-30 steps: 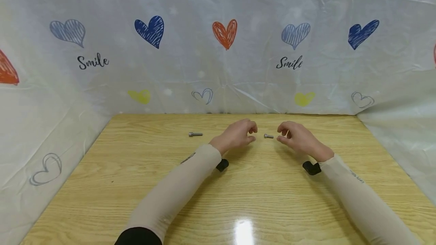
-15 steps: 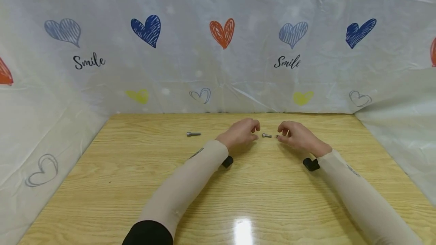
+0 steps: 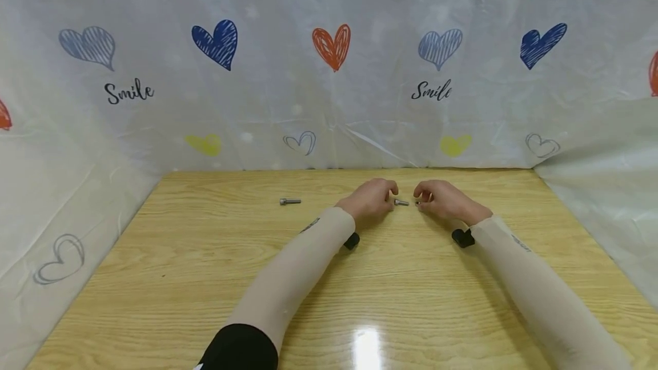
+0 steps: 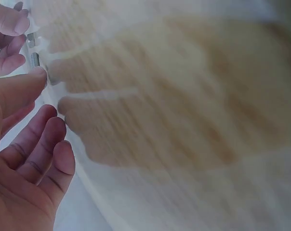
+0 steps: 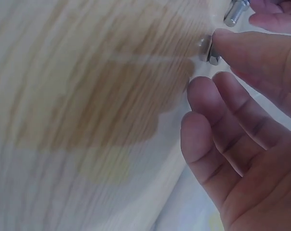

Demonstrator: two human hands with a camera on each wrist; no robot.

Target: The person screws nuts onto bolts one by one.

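Note:
A short socket-head bolt lies on the wooden table between my two hands. My left hand is around the bolt's head end, with loosely bent fingers and a gap above the bolt. In the left wrist view, the thumb hides the bolt's head, while its threaded end shows. A small metal nut stands by the bolt's threaded end. The thumb of my right hand is right at the nut, its other fingers loosely curved. Its index finger is mostly hidden behind the thumb in the right wrist view.
Farther left on the table lies a longer socket-head bolt. A white cloth printed with hearts hangs behind the table's back edge and along both sides.
My left hand has moved right, up to the short bolt's head. My right hand has shifted slightly left, and the nut has come into sight by its thumb. The view has shifted a little.

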